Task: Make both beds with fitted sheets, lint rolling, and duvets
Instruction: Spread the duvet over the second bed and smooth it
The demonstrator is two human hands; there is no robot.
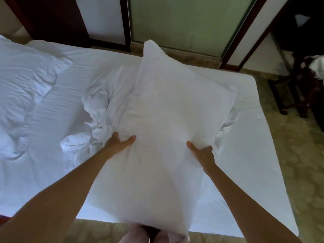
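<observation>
Head view: rumpled duvet (22, 88) heaped far left on fitted sheet (259, 146). Crumpled white cloth (100, 106), maybe pillowcase, just beside left hand (118, 143). Pillow (168, 120) held lengthwise over fitted sheet, between hands; left hand and right hand (204, 152) well apart, each pinching its side edge, thumb on top. Dark wooden furniture (298, 95) far right

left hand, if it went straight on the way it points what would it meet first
The left hand grips the pillow, so it would press straight into that; beyond it probably the crumpled sheet, though depth is unclear.
</observation>
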